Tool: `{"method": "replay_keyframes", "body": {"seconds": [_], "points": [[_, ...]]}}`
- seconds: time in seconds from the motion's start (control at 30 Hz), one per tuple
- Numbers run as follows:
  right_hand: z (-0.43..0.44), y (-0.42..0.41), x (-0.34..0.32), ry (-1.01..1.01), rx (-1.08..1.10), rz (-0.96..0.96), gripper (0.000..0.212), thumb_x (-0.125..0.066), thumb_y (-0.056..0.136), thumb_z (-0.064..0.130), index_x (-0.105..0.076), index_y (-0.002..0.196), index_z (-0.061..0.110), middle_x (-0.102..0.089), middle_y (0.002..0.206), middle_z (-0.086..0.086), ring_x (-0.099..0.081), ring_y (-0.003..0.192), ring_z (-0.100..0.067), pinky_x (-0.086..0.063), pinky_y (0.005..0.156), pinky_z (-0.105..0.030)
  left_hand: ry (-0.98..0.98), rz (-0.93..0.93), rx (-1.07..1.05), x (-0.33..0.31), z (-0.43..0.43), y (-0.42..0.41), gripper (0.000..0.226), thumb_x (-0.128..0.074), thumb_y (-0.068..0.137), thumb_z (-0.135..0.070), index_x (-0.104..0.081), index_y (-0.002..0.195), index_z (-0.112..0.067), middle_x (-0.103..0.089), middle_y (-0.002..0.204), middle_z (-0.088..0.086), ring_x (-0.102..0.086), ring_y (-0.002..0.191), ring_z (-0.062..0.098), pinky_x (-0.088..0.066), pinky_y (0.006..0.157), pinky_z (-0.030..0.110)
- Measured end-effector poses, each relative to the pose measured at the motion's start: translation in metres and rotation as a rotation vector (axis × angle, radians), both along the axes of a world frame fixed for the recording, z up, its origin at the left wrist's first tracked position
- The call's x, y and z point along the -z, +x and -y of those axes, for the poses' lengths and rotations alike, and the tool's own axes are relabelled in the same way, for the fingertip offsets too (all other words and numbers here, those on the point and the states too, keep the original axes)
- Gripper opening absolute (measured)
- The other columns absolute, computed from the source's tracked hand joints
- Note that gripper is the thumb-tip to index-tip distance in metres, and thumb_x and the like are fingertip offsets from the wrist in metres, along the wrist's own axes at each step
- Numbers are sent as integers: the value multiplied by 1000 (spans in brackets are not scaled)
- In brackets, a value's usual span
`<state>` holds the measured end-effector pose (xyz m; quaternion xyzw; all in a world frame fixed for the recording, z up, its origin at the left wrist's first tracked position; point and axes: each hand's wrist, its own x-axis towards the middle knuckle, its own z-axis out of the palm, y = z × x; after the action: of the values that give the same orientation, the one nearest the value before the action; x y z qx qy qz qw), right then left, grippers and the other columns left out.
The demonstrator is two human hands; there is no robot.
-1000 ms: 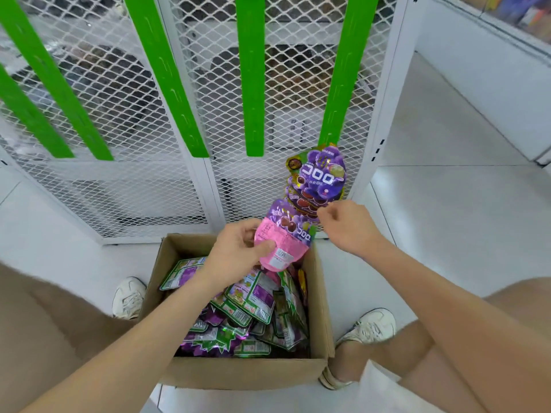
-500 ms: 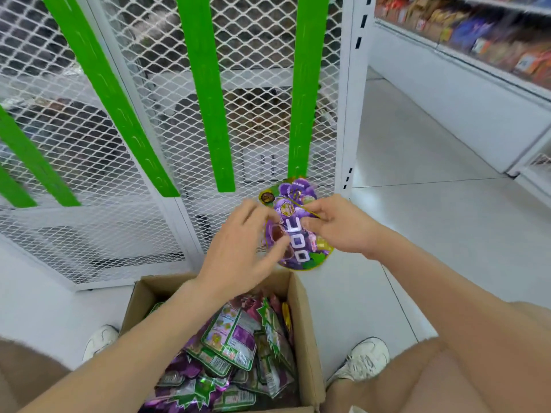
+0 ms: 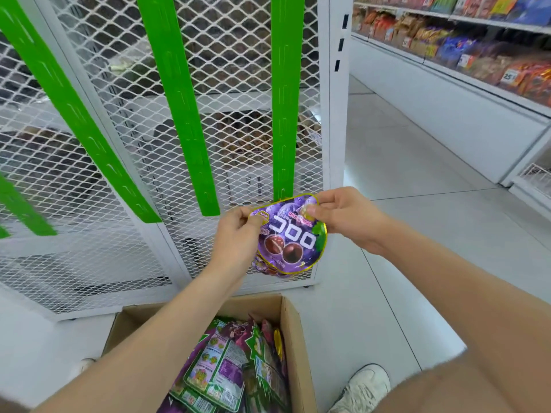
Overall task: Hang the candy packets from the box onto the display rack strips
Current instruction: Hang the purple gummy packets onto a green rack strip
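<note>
At the bottom end of the rightmost green strip point(image 3: 283, 114), both hands, left hand point(image 3: 238, 236) and right hand point(image 3: 346, 219), pinch one purple candy packet point(image 3: 290, 239), not visibly hooked on, while every strip looks bare and the box point(image 3: 293, 338) stays well stocked.

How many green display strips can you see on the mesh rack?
5: far-left edge, upper left corner, long left diagonal, centre, right one above the held purple packet. More may lie off frame.
</note>
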<state>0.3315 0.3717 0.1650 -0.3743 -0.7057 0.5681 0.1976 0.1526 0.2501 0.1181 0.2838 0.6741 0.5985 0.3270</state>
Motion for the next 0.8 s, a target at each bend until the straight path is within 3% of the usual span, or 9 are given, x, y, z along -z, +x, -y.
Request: {"method": "replay_keyframes", "body": {"seconds": [0.07, 0.13, 0.2, 0.27, 0.4, 0.5, 0.63, 0.7, 0.8], "points": [[-5, -7, 3, 126, 27, 36, 15, -73, 98, 25, -77, 100, 10, -78, 95, -21, -69, 82, -21, -58, 94, -48, -98, -270, -29, -6, -8, -2, 9, -65, 93, -20, -68, 86, -23, -70, 80, -4, -69, 85, 26, -57, 79, 35], [-9, -19, -1, 258, 94, 56, 13, -74, 97, 27, -76, 92, 15, -80, 87, -14, -71, 76, -18, -58, 77, -32, -61, -443, -29, -21, -19, -5, 19, -65, 94, -12, -70, 110, -21, -71, 102, -8, -67, 98, 16, -48, 78, 17], [-14, -32, -4, 367, 177, 31, 14, -75, 97, 30, -76, 90, 18, -79, 82, -14, -73, 71, -24, -59, 72, -39, 29, -484, 46, -37, -35, -8, 37, -62, 93, -5, -66, 127, -18, -69, 119, -8, -64, 107, 9, -48, 91, 18], [-20, -41, -5, 404, 241, -11, 13, -74, 97, 31, -79, 94, 20, -79, 80, -6, -75, 75, -20, -60, 79, -45, 78, -406, 147, -50, -50, -9, 36, -61, 91, -3, -68, 122, -20, -73, 114, -8, -66, 102, 8, -50, 94, 26], [-25, -52, -5, 420, 265, -29, 12, -74, 96, 33, -81, 95, 23, -80, 81, -1, -76, 83, -27, -61, 80, -48, 63, -239, 182, -57, -65, -13, 22, -59, 82, -26, -74, 96, -18, -76, 90, -1, -68, 85, 23, -49, 80, 39], [-23, -55, -2, 393, 284, -2, 13, -76, 94, 34, -80, 88, 23, -79, 77, 0, -77, 81, -24, -62, 80, -47, 83, -140, 186, -54, -65, -16, 17, -60, 96, -21, -73, 87, -14, -73, 88, 2, -64, 83, 16, -47, 80, 33], [-20, -53, -4, 358, 347, 12, 27, -77, 91, 43, -80, 79, 18, -77, 72, -5, -74, 79, -29, -61, 75, -46, 37, -132, 218, -54, -66, -20, 20, -61, 104, -27, -77, 105, -14, -77, 101, -2, -69, 87, -2, -51, 83, 15], [-18, -51, -7, 343, 367, 17, 34, -76, 89, 45, -79, 80, 12, -75, 73, -11, -72, 75, -33, -58, 71, -46, 4, -124, 220, -54, -67, -21, 26, -62, 104, -33, -75, 117, -15, -77, 113, -4, -70, 103, 6, -50, 93, 23], [-18, -49, -8, 336, 367, 50, 40, -76, 84, 47, -77, 81, 6, -71, 67, -13, -57, 60, -20, -53, 62, -40, 0, -86, 260, -56, -66, -18, 20, -58, 107, -32, -74, 107, -20, -78, 94, -12, -68, 92, 8, -49, 86, 23]]}}
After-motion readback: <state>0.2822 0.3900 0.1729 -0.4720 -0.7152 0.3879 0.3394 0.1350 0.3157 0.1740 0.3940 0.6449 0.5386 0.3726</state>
